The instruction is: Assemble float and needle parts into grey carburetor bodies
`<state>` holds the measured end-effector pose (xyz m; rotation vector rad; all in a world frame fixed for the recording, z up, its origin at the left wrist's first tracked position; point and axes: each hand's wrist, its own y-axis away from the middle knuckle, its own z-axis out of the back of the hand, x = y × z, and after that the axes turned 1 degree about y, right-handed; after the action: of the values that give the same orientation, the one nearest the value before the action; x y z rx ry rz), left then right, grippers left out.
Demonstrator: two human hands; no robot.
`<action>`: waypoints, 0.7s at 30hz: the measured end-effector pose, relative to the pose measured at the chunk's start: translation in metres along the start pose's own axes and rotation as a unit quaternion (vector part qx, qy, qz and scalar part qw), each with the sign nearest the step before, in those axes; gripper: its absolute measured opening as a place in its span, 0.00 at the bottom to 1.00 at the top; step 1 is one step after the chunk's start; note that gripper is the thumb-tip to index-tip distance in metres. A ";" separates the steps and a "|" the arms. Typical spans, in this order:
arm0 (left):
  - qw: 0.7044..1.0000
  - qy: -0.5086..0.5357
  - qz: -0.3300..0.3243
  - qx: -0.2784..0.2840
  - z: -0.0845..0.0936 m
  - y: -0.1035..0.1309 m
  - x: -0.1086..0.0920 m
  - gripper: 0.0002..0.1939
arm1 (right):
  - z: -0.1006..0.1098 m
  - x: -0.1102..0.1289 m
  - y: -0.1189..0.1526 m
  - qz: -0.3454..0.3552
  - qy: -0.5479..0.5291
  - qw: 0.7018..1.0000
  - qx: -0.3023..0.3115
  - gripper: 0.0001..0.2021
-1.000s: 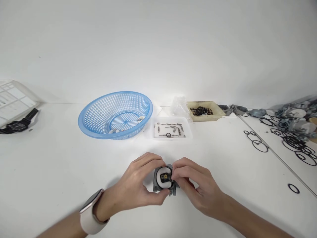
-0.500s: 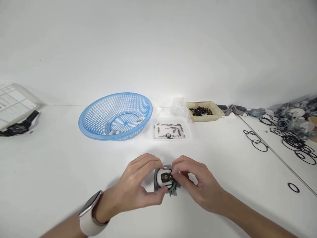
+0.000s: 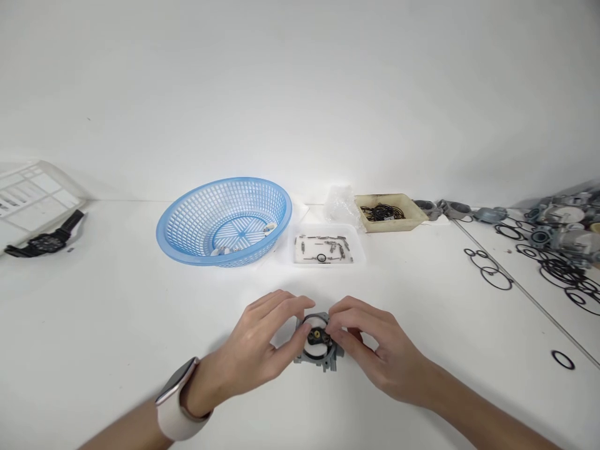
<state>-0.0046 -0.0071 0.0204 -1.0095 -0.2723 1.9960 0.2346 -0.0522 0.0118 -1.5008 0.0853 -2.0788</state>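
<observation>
A grey metal carburetor body (image 3: 323,360) lies on the white table with its open bowl side up. Inside it sits a white float (image 3: 315,350), around a dark centre with a small brass piece. My left hand (image 3: 265,337) is at its left edge, thumb resting on the float and index finger raised above; the other fingers are partly hidden. At the right side of the float, the thumb and fingers of my right hand (image 3: 382,350) are pinched together. Whatever they hold there is too small to make out.
Behind stand a blue plastic basket (image 3: 225,250), a white tray (image 3: 359,250) with small metal parts, and a cream box (image 3: 415,215) of black rubber rings. Loose O-rings (image 3: 497,278) and more carburetors (image 3: 562,237) lie right. A black watch (image 3: 47,242) lies left.
My left thumb has moved from the float's near edge up onto its left side, and my left index finger has lifted. My right hand stays pinched at the float's right side.
</observation>
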 end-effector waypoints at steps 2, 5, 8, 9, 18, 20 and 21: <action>1.000 0.001 0.012 0.003 0.001 0.001 0.001 0.10 | -0.001 0.000 0.000 0.002 0.001 1.000 -0.004 0.11; 0.999 0.014 0.029 0.023 0.003 0.001 0.002 0.12 | 0.002 0.001 -0.002 -0.013 -0.003 1.000 -0.021 0.09; 0.997 0.020 0.051 0.061 0.004 0.000 0.001 0.30 | 0.012 0.002 -0.005 -0.055 -0.012 0.997 -0.056 0.07; 0.995 0.018 0.060 0.075 0.003 0.000 0.001 0.35 | 0.015 0.001 -0.006 -0.072 -0.017 0.995 -0.062 0.06; 0.987 0.000 0.108 0.116 -0.009 0.005 0.000 0.38 | 0.098 -0.029 -0.045 -0.136 0.094 0.948 -0.271 0.15; 0.989 -0.002 0.099 0.106 -0.009 0.005 0.000 0.34 | 0.130 -0.040 -0.061 -0.128 0.136 0.924 -0.334 0.18; 0.990 -0.003 0.099 0.101 -0.009 0.005 -0.001 0.33 | 0.144 -0.046 -0.067 -0.129 0.154 0.913 -0.354 0.20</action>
<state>-0.0005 -0.0121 0.0128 -0.9307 0.0287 2.1545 0.3454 0.0642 0.0505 -1.6069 0.8926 -2.6559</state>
